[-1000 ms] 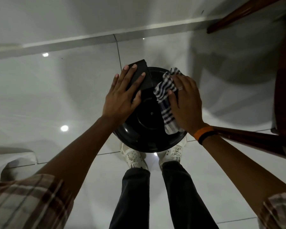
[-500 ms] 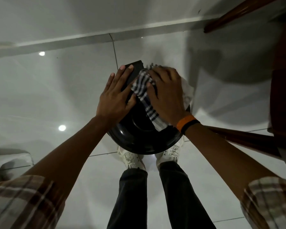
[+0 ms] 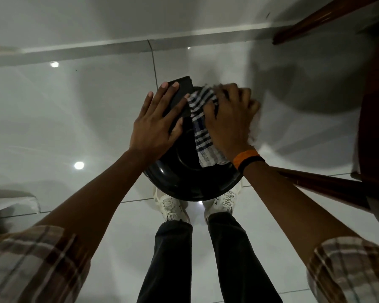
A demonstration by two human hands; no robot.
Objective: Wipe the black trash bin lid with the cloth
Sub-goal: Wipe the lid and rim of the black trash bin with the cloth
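The round black trash bin lid [image 3: 190, 182] sits directly below me, glossy, with a raised ring in its middle and a black hinge block at its far edge. My left hand [image 3: 155, 125] lies flat on the lid's left side, fingers spread and reaching onto the hinge block. My right hand [image 3: 230, 119] presses a blue-and-white checked cloth [image 3: 202, 136] onto the lid's far right part. The cloth trails back toward my wrist, and its far end is blurred. Both hands hide much of the lid's far half.
White glossy floor tiles [image 3: 74, 127] surround the bin, with a white baseboard [image 3: 118, 45] beyond it. Dark wooden furniture [image 3: 376, 127] stands close on the right, one rail [image 3: 315, 184] passing under my right forearm. My white shoes [image 3: 173, 207] stand just behind the bin. A white object [image 3: 11, 204] sits at left.
My right hand swept the cloth from the lid's right side leftward toward the hinge, and has now shifted back to the right along the far edge. My left hand stayed flat on the lid.
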